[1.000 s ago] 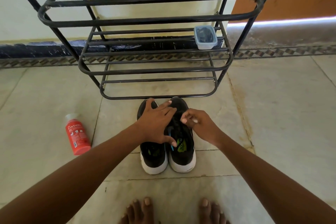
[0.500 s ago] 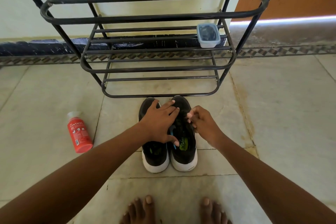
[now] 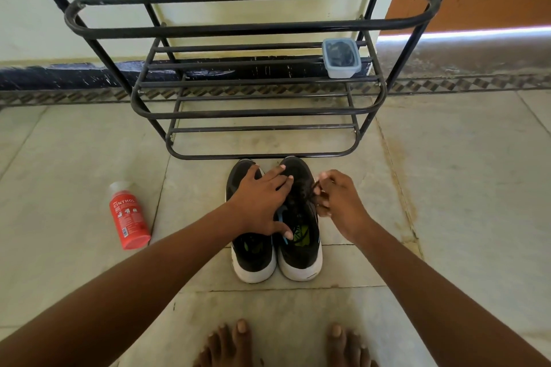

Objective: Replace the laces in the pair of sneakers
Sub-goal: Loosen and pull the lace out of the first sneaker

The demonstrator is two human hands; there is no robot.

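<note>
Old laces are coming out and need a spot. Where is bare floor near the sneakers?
Bare tile lies right of the right sneaker, and between the red bottle and left sneaker. It is crowded over the sneakers, under both hands, left hand and right hand.

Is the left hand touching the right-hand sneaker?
Touching. The head view shows the left hand lying flat across the right-hand sneaker, fingers spread on its upper and thumb at the collar.

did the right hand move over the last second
Yes. The right hand has pulled slightly rightward off the right black white-soled sneaker, fingers pinching the black lace.
</note>
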